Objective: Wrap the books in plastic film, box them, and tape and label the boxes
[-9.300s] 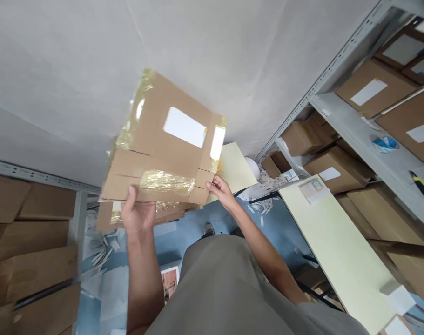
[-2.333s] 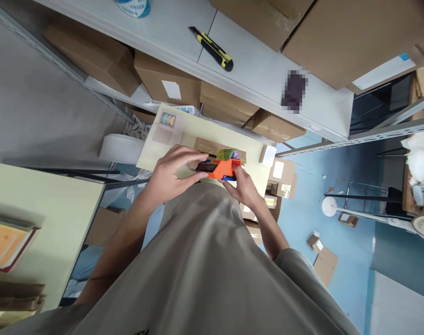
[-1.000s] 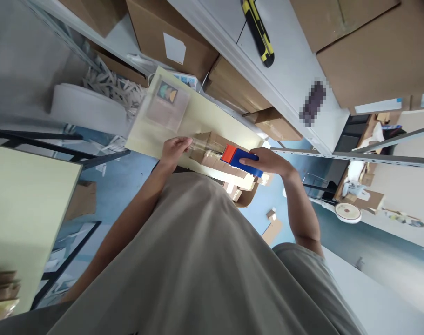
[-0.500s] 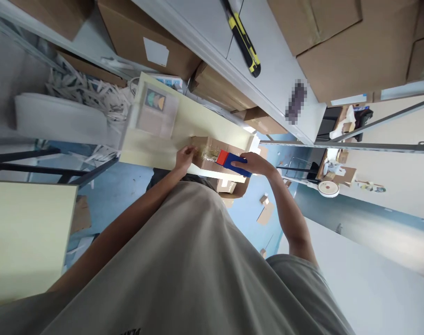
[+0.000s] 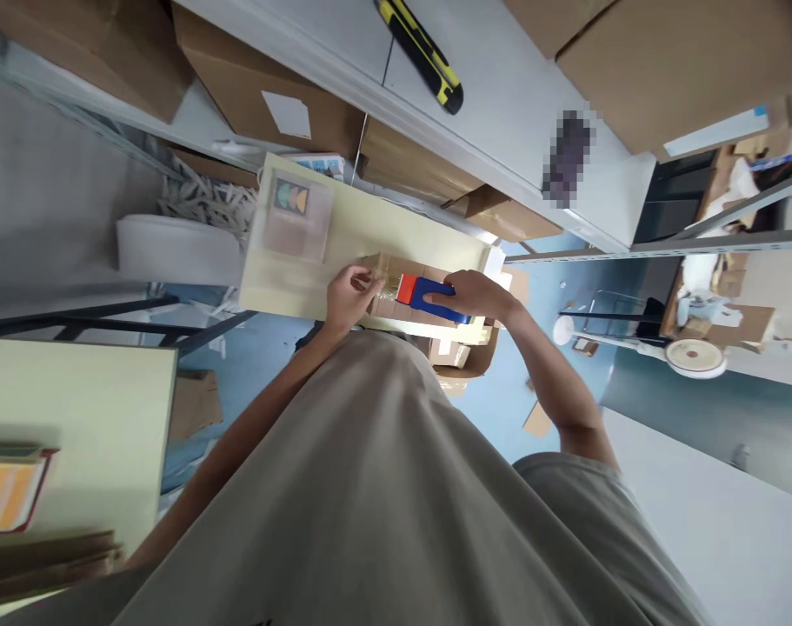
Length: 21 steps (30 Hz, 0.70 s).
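A narrow cardboard box [image 5: 391, 263] lies on the pale yellow table [image 5: 284, 291], close to my body, with shiny clear tape along its top. My right hand [image 5: 470, 294] is wrapped round a blue tape dispenser [image 5: 431, 298], whose red front end rests over the middle of the box. At the box's left end is my left hand [image 5: 349, 297], its thumb and fingers curled together in a pinch against the cardboard. What lies between those fingertips is hidden.
A clear plastic folder [image 5: 297, 217] lies on the table's left part. Above, a white shelf [image 5: 493, 96] carries a yellow-black utility knife [image 5: 425, 56] and cardboard boxes. A carton [image 5: 477, 358] stands below the table's front edge. Another table [image 5: 96, 382] is at left.
My left hand has moved right and further onto the box's end. The tape dispenser has shifted slightly left along the box. The view has moved, showing more of the left table.
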{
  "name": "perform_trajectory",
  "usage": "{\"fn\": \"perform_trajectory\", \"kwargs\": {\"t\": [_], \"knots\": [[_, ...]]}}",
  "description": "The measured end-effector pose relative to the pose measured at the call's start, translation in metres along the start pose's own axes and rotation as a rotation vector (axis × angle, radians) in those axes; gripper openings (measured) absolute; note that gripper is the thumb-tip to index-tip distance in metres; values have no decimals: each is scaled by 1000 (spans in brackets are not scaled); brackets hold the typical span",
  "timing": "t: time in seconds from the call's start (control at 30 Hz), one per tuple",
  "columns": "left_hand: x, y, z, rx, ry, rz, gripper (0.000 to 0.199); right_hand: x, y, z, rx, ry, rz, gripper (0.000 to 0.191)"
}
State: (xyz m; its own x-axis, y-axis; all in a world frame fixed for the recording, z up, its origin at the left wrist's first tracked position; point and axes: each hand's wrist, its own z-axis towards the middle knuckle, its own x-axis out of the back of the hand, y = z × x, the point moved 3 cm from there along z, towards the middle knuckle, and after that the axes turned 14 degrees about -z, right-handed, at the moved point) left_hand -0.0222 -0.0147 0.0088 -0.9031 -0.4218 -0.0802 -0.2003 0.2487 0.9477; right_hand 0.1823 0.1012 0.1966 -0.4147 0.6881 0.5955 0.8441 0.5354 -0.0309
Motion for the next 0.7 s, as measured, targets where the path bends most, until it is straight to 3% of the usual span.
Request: {"fn": "perform_trajectory", "kwargs": {"t": [0.1, 0.23, 0.37, 0.5, 0.63, 0.7], "knots": [[-10, 14, -7, 8, 49, 87, 31, -3, 9, 7, 82, 30, 19, 62], [-20, 12, -9, 9, 97, 147, 30, -11, 32, 8, 148, 20, 72, 62], [-27, 10, -9, -5, 188, 249, 27, -20, 80, -12, 146, -7, 156, 65], [-48, 14, -13, -48, 229, 343, 29, -34, 133, -34, 140, -43, 231, 66], [-76, 29, -25, -181, 137, 499, 44, -52, 165, -39, 148, 15, 263, 64], [-92, 42, -33, -291, -19, 615, 70, -59, 175, -37, 165, 28, 261, 65]]}}
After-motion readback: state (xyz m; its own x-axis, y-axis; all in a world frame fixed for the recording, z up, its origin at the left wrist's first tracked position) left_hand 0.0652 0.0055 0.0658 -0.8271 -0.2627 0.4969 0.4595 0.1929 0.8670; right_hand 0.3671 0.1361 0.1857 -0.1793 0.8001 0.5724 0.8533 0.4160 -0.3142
